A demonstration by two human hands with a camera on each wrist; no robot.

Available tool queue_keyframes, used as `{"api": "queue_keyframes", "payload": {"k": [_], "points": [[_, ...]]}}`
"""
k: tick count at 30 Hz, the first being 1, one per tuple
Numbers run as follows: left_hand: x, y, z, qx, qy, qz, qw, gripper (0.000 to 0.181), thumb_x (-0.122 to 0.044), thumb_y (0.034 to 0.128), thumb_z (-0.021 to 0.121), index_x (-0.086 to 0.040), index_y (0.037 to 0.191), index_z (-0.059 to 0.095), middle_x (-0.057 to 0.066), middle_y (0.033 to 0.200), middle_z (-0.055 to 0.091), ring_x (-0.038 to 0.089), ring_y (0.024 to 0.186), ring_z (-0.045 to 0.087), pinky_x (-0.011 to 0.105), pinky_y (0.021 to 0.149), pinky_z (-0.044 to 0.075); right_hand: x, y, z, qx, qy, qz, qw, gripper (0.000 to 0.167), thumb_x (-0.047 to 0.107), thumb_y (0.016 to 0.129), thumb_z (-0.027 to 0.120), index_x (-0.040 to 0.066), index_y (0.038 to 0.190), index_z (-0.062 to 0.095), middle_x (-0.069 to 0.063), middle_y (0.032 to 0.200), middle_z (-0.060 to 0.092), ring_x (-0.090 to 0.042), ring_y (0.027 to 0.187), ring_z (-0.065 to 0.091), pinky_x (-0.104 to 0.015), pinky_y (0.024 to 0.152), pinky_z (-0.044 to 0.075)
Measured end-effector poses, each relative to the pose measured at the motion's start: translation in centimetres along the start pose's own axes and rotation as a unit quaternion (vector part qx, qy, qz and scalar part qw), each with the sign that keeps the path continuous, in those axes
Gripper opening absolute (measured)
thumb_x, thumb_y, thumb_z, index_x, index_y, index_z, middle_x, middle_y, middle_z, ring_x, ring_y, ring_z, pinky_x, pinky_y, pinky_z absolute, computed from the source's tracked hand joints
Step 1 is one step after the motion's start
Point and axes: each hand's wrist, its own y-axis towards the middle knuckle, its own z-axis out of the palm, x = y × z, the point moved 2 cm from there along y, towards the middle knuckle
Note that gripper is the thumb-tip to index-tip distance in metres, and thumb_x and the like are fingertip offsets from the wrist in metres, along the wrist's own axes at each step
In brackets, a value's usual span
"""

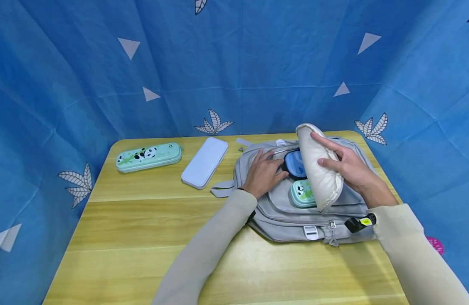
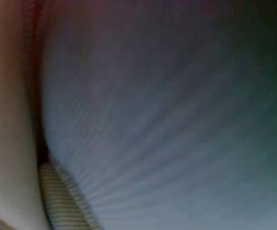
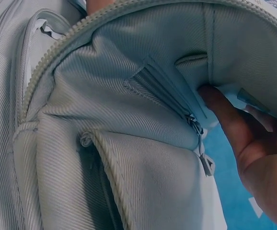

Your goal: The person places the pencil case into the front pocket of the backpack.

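A grey backpack (image 1: pixel 284 218) lies on the table's right side. My right hand (image 1: pixel 346 163) grips its raised cream flap (image 1: pixel 318 169), thumb on one side. In the right wrist view, that hand (image 3: pixel 263 158) holds the zip-edged flap (image 3: pixel 143 57), which has a small zipped slot inside. Under the flap show a blue case (image 1: pixel 295 164) with a dark rim and a green panda case (image 1: pixel 301 194), both partly covered. My left hand (image 1: pixel 264 173) rests on the backpack, fingers spread, fingertips by the blue case. Blurred grey fabric (image 2: pixel 167 124) fills the left wrist view.
A long green panda pencil case (image 1: pixel 148 156) lies at the table's back left. Beside it, nearer the backpack, is a plain white case (image 1: pixel 205 162). A grey strap (image 1: pixel 223 189) sticks out leftward. Blue curtain (image 1: pixel 238 63) hangs behind the wooden table (image 1: pixel 150 237).
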Motion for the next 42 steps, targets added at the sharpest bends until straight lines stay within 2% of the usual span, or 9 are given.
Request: {"api": "queue_keyframes", "payload": {"k": [8,15,24,33,42], "points": [[0.1,-0.1,-0.2,0.013,-0.008,0.007,0.9999,0.050,-0.052,0.1098,0.061,-0.020,0.148,0.070,-0.002,0.137,0.077,0.021,0.156,0.049,0.049,0.139,0.017,-0.1,0.1,0.2,0.000,-0.002,-0.002,1.0000,0.072,0.005,0.110,0.060,0.027,0.173,0.033,-0.016,0.185,0.000,-0.045,0.163,0.016,-0.018,0.098,0.058],[0.7,-0.6,-0.6,0.042,-0.053,-0.002,0.9977,0.050,-0.047,0.1120,0.060,-0.021,0.155,0.064,-0.002,0.146,0.072,0.022,0.159,0.045,0.051,0.140,0.015,0.0,0.0,0.2,-0.002,-0.005,-0.001,1.0000,0.072,0.006,0.111,0.060,0.029,0.173,0.032,-0.015,0.185,-0.001,-0.047,0.163,0.016,-0.019,0.096,0.059],[1.9,-1.7,-1.5,0.020,-0.091,0.013,0.9955,0.044,-0.038,0.1116,0.064,-0.020,0.151,0.067,0.001,0.153,0.068,0.027,0.158,0.045,0.054,0.137,0.025,0.1,0.2,0.2,-0.001,-0.007,0.000,1.0000,0.072,0.007,0.111,0.060,0.029,0.173,0.032,-0.014,0.185,-0.001,-0.042,0.160,0.021,-0.019,0.095,0.060],[3.7,-2.9,-2.1,0.016,-0.125,0.016,0.9918,0.045,-0.036,0.1131,0.061,-0.017,0.154,0.063,0.004,0.157,0.064,0.027,0.157,0.045,0.048,0.132,0.036,-0.1,0.0,0.0,-0.006,-0.002,0.002,1.0000,0.072,0.005,0.110,0.060,0.028,0.173,0.033,-0.014,0.185,0.000,-0.039,0.160,0.023,-0.019,0.096,0.059],[6.3,-4.4,-2.4,0.019,-0.165,-0.007,0.9861,0.048,-0.035,0.1131,0.061,-0.017,0.158,0.059,0.006,0.161,0.059,0.028,0.157,0.043,0.050,0.132,0.035,-0.2,-0.2,-0.2,-0.002,0.007,0.003,1.0000,0.073,0.005,0.110,0.060,0.028,0.173,0.032,-0.014,0.185,-0.003,-0.042,0.162,0.019,-0.019,0.096,0.060]]}}
